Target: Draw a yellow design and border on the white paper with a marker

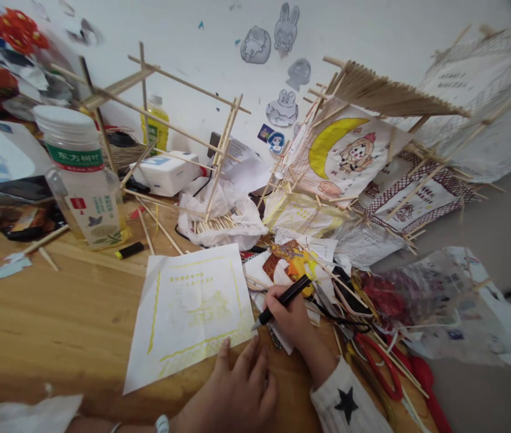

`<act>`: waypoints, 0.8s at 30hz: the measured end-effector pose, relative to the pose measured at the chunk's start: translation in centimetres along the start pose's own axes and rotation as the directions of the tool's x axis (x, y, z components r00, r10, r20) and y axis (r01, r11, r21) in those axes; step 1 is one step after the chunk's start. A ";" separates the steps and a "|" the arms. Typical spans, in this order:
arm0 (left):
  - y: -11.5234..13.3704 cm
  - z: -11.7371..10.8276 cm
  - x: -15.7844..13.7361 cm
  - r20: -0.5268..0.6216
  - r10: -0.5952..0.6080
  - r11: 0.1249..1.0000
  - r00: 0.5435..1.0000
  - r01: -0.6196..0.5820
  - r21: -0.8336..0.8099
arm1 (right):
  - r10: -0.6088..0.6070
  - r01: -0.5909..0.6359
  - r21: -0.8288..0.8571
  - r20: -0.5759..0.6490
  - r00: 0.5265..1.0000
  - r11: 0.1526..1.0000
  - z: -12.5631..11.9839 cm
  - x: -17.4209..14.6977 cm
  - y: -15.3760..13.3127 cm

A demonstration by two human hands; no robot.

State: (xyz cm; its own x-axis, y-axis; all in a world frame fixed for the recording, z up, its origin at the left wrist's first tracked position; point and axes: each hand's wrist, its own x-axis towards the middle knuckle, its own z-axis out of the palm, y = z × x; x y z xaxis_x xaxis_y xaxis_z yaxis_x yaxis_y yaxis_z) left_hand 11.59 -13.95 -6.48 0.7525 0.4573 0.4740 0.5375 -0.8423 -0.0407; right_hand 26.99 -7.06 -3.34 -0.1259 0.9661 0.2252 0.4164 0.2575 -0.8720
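Observation:
A white sheet of paper lies on the wooden table, bearing a yellow border, rows of yellow marks and a faint yellow drawing of a building. My right hand grips a black marker, its tip at the sheet's lower right edge. Stretched out along the lower edge is my left hand, fingers apart, fingertips at the paper. A black cap with a yellow end rests above the sheet's left side.
A tea bottle stands at left, near a wooden stick frame. Paper-covered stick lanterns fill the back right. Red-handled scissors, sticks and a plastic bag crowd the right. A white box sits behind.

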 end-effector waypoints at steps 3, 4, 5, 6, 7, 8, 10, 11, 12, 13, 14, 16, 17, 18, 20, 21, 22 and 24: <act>0.0 0.1 0.0 0.001 0.005 1.000 1.000 -0.005 0.000 | -0.021 0.019 -0.035 -0.057 0.998 0.999 0.0 0.2 0.1; 0.0 0.1 0.0 0.012 0.006 1.000 1.000 -0.006 -0.004 | -0.025 0.022 -0.040 -0.078 0.997 0.999 0.0 0.2 0.2; 0.0 0.2 0.0 0.023 0.007 1.000 1.000 -0.007 -0.011 | -0.025 0.021 -0.038 -0.094 0.995 0.999 0.0 0.2 0.3; 0.0 0.2 0.0 0.031 0.002 1.000 1.000 -0.002 -0.016 | -0.019 0.016 -0.030 -0.104 0.994 0.999 0.0 0.3 0.4; 0.0 0.2 -0.1 0.036 0.000 1.000 0.999 0.001 -0.021 | -0.012 0.010 -0.018 -0.109 0.994 1.000 -0.1 0.3 0.4; 0.1 0.3 -0.1 0.040 -0.002 1.000 0.999 0.003 -0.025 | -0.001 0.001 -0.001 -0.107 0.994 1.000 -0.1 0.2 0.4; 0.1 0.3 -0.1 0.038 0.001 1.000 0.999 0.001 -0.030 | 0.021 -0.018 0.032 -0.077 0.997 0.999 -0.1 0.1 0.4; 0.1 0.2 -0.1 0.041 0.003 1.000 0.999 -0.002 -0.031 | 0.028 -0.026 0.044 -0.052 0.998 0.999 -0.1 0.1 0.4; 0.1 0.2 -0.1 0.045 0.004 0.999 0.999 -0.003 -0.032 | 0.033 -0.031 0.051 -0.029 0.999 0.998 -0.1 0.0 0.3; 0.1 0.2 -0.1 0.049 0.005 0.999 0.999 -0.003 -0.034 | 0.034 -0.034 0.053 -0.010 0.999 0.998 -0.1 0.0 0.2; 0.0 0.2 -0.1 0.047 0.004 0.999 0.999 -0.002 -0.035 | 0.030 -0.030 0.050 0.002 1.000 0.998 -0.1 0.0 0.1; 0.1 0.3 -0.1 0.042 0.001 0.999 0.999 0.001 -0.035 | 0.013 -0.013 0.035 0.001 1.000 0.999 0.0 0.0 0.1; 0.1 0.4 -0.2 0.035 0.001 0.999 0.999 0.001 -0.034 | 0.005 -0.004 0.027 -0.015 1.000 1.000 0.0 0.0 0.1; 0.1 0.4 -0.2 0.027 -0.002 1.000 1.000 0.003 -0.031 | -0.002 0.003 0.021 -0.034 0.999 1.000 0.0 0.1 0.2; 0.1 0.6 -0.2 0.007 -0.008 1.000 1.000 0.008 -0.026 | -0.003 0.005 0.024 -0.082 0.997 1.000 0.0 0.1 0.4; 0.1 0.7 -0.3 0.000 -0.009 1.000 1.000 0.009 -0.025 | -0.001 0.004 0.033 -0.106 0.994 0.999 0.0 0.1 0.6; 0.0 0.8 -0.3 -0.010 -0.010 1.000 1.000 0.010 -0.026 | 0.004 0.002 0.047 -0.134 0.991 0.999 -0.1 0.2 0.8; 0.0 1.1 -0.4 -0.028 -0.006 1.000 1.000 0.006 -0.019 | 0.018 0.003 0.092 -0.224 0.974 0.996 -0.1 0.2 1.1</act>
State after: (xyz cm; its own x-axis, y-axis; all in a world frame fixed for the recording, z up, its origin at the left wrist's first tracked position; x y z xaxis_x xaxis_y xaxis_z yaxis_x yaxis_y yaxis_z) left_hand 11.69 -13.78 -7.62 0.7380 0.4545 0.4988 0.5346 -0.8449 -0.0210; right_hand 27.53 -6.56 -4.21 0.0867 0.9497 0.3011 0.3314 0.2575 -0.9077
